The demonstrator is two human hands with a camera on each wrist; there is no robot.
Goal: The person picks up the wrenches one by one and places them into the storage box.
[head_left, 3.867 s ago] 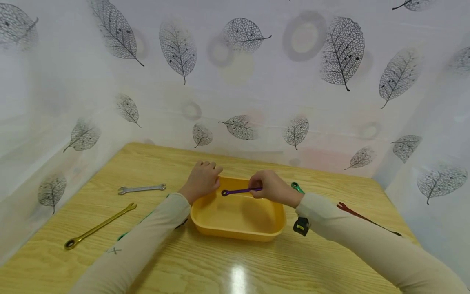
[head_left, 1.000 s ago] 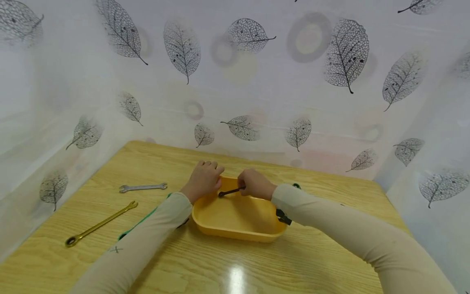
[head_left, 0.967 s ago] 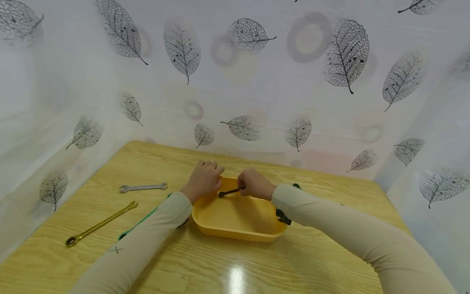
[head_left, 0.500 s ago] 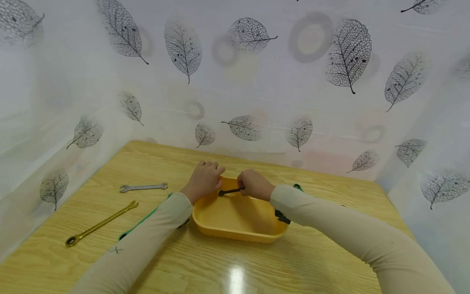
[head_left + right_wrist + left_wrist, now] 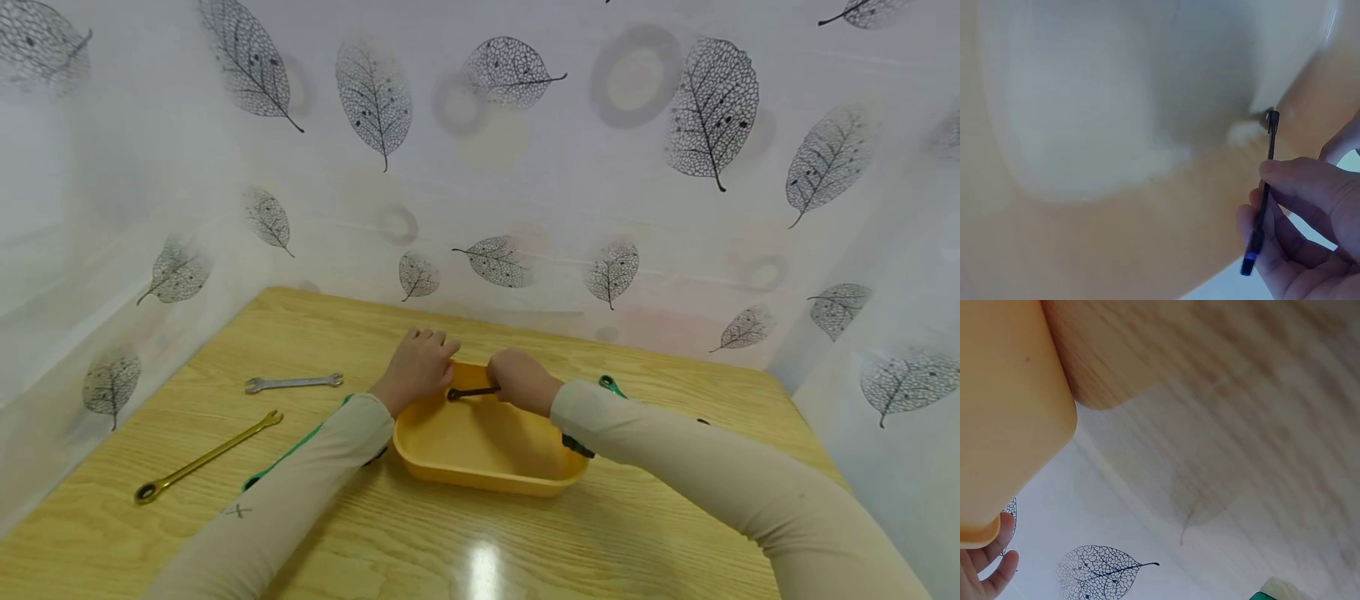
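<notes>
A yellow plastic tub point(image 5: 480, 481) stands mid-table. My left hand point(image 5: 417, 371) holds its back left corner, and in the left wrist view the fingertips point(image 5: 1001, 569) show at the rim. Over the tub's back part, my right hand point(image 5: 522, 381) pinches a small purple combination wrench point(image 5: 474, 392), which looks dark in this light. Its ring end points left toward the left hand. In the right wrist view thumb and fingers grip the wrench point(image 5: 1270, 140) mid-shaft, with the ring end close to the tub's inner wall.
On the left lie a silver open-end wrench point(image 5: 294, 382), a gold wrench point(image 5: 210, 457) and a green wrench point(image 5: 288, 450) partly under the left sleeve. Another green wrench point(image 5: 611, 384) lies beyond the right sleeve point(image 5: 697, 467). A leaf-print curtain point(image 5: 525, 192) surrounds the table.
Since the oldest frame my right hand has moved slightly left and turned, taking the wrench with it; its sleeve now covers most of the red wrench. In the last second the wrench has levelled slightly.
</notes>
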